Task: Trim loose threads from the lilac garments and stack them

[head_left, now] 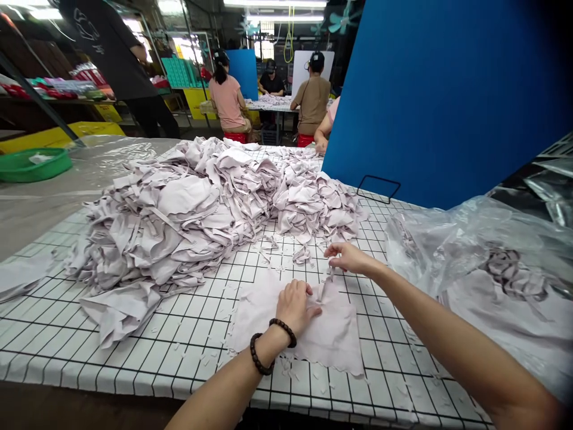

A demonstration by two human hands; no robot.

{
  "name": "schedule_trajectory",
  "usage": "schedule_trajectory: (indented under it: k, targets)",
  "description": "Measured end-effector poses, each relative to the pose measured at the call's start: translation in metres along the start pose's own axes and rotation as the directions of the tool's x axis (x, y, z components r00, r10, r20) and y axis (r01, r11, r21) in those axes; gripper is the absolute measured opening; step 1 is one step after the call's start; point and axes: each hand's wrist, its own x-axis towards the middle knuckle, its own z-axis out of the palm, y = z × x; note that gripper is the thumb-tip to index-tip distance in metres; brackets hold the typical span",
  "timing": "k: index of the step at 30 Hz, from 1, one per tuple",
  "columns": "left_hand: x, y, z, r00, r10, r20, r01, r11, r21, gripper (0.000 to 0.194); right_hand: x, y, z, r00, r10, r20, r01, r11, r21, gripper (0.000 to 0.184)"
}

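Observation:
A pale pinkish fabric piece (340,340) lies spread on the table in front of me, with a thin narrow end of it rising toward my right hand. My left hand (295,306), with two dark beaded bracelets at the wrist, presses on this piece, fingers slightly bent and thumb apart. Just beyond its far edge, my right hand (350,258) has curled fingers pinched at that narrow end. Small cloth scraps (302,255) lie close to the fingers, and tiny pale bits are scattered around the fabric.
A large heap of similar fabric pieces (192,209) fills the table's far left and middle. A clear plastic bag (465,239) with fabric is at right. A blue panel (439,101) stands behind, near a black wire stand (380,190). A green basket (36,164) sits left. Several people work beyond.

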Motion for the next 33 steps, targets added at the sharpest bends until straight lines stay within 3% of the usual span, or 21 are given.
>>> schedule_trajectory:
  k: [2,5,8,11,14,16,19,21,25,28,31,33]
  targets:
    - [-0.001,0.0,0.001,1.0,0.014,0.0,-0.014,1.0,-0.007,0.032,0.013,0.001,-0.005,0.994,0.11,-0.017,-0.111,0.992,-0.051,0.023]
    - [-0.005,0.0,0.001,0.999,0.042,0.0,-0.042,0.998,-0.035,0.023,0.024,-0.012,-0.003,0.988,0.108,-0.107,-0.127,0.974,-0.189,0.021]
    - [-0.01,0.0,-0.006,0.998,0.055,-0.01,-0.056,0.986,-0.156,0.023,0.033,-0.046,0.018,0.982,-0.076,-0.175,0.031,0.968,-0.249,0.017]
    - [-0.01,-0.008,-0.021,0.999,0.025,-0.031,-0.036,0.904,-0.426,0.026,0.053,-0.088,0.055,0.94,-0.338,-0.048,0.298,0.881,-0.368,0.021]
    - [-0.005,-0.026,-0.033,0.992,-0.129,0.016,0.1,0.679,-0.728,0.03,0.08,-0.119,0.088,0.929,-0.369,0.001,0.322,0.809,-0.493,0.03]
    - [0.0,-0.04,-0.037,0.964,-0.247,0.096,0.196,0.425,-0.884,0.032,0.095,-0.129,0.099,0.935,-0.355,-0.006,0.3,0.8,-0.52,0.026]
    - [0.004,-0.054,-0.039,0.929,-0.31,0.203,0.228,0.046,-0.972,0.039,0.106,-0.131,0.098,0.941,-0.333,-0.058,0.251,0.803,-0.541,0.021]
    - [0.004,-0.058,-0.04,0.921,-0.299,0.25,0.233,-0.09,-0.968,0.047,0.105,-0.121,0.09,0.941,-0.315,-0.126,0.202,0.818,-0.539,0.026]
    - [0.002,-0.061,-0.043,0.923,-0.252,0.292,0.257,-0.161,-0.953,0.056,0.094,-0.08,0.063,0.919,-0.27,-0.287,0.202,0.948,-0.245,0.031]
    - [0.002,-0.062,-0.044,0.929,-0.225,0.293,0.264,-0.15,-0.953,0.046,0.085,-0.055,0.046,0.921,-0.183,-0.344,0.16,0.982,-0.096,0.029]
    - [0.002,-0.061,-0.045,0.929,-0.228,0.29,0.267,-0.127,-0.955,0.034,0.079,-0.057,0.049,0.916,-0.187,-0.354,0.153,0.981,-0.122,0.024]
    - [0.002,-0.061,-0.045,0.929,-0.229,0.29,0.265,-0.134,-0.955,0.031,0.078,-0.073,0.063,0.917,-0.316,-0.243,0.273,0.942,-0.197,0.024]
